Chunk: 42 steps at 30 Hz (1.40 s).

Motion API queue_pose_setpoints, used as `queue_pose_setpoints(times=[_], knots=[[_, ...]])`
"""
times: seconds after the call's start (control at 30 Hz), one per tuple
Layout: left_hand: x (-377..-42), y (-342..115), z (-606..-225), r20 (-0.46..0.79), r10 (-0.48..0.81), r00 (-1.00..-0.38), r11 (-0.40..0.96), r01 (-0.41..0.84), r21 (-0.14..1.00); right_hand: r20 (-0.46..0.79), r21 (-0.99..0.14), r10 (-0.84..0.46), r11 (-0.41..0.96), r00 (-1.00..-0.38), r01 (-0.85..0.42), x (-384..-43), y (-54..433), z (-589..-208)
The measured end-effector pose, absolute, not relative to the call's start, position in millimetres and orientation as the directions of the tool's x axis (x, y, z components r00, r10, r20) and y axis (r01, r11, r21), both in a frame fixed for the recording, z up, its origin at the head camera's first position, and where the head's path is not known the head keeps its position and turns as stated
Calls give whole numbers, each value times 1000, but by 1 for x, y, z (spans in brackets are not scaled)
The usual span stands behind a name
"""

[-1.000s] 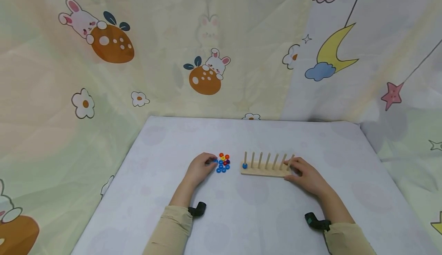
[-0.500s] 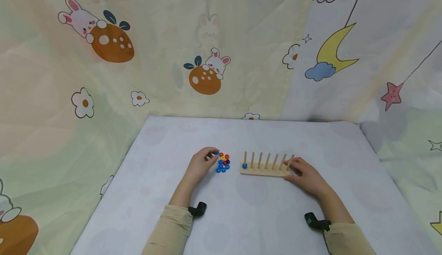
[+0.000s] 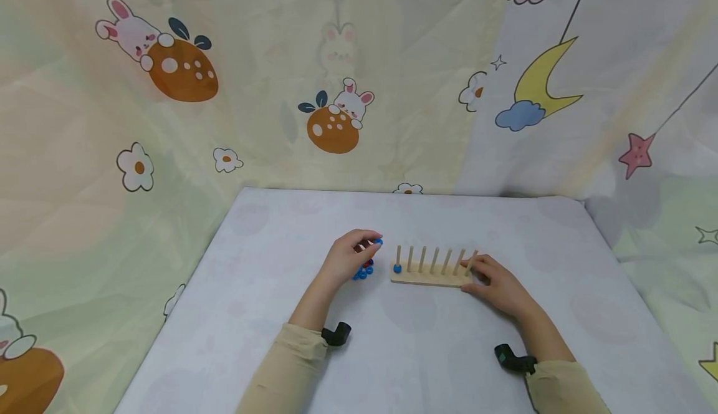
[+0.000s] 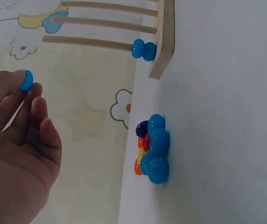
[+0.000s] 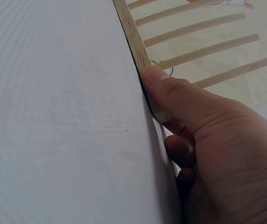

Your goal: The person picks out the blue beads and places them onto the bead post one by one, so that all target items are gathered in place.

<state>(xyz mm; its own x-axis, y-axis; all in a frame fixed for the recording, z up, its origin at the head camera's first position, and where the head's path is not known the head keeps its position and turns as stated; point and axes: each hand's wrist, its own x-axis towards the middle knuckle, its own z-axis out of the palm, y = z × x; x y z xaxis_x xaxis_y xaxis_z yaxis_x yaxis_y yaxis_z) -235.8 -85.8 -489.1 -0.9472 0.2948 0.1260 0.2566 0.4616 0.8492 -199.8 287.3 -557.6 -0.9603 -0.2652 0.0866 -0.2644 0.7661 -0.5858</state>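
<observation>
Our left hand (image 3: 346, 257), pinching a round blue bead (image 3: 378, 241), moved rightward | right hand (image 3: 500, 284) gripped pale wooden pegboard (image 3: 427, 279) | apparent transfer; needed aligning

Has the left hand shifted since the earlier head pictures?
Yes. In the head view, the left hand, pinching a blue bead, has moved rightward and slightly up the picture, closer to the unmoved wooden peg rack.

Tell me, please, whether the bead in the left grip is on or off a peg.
Off: the left grip pinches the blue bead in the air, apart from the pegs.
</observation>
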Motion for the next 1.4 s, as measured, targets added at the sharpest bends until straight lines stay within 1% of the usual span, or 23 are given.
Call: queue_pose_setpoints(times=[0.33,0.47,0.63,0.93,1.27,1.4], knots=[[-238,-65,-492,192,348,-918,414,334,847,92,-579,-264,770,-960,-268,-201,289,-561],[-237,-59,-492,184,361,-914,398,329,856,94,-579,-271,768,-958,-274,-201,289,-561],[-238,-54,-492,176,362,-915,415,327,849,94,-575,-269,771,-959,-273,-200,288,-560],[-236,-50,-497,185,375,-908,406,341,848,104,-582,-263,766,-959,-274,-200,289,-560],[-232,-48,-511,130,343,-930,449,284,847,126,-580,-284,756,-951,-303,-200,290,-562],[-230,-48,-516,112,336,-935,461,267,846,115,-586,-275,757,-954,-289,-200,289,-560]])
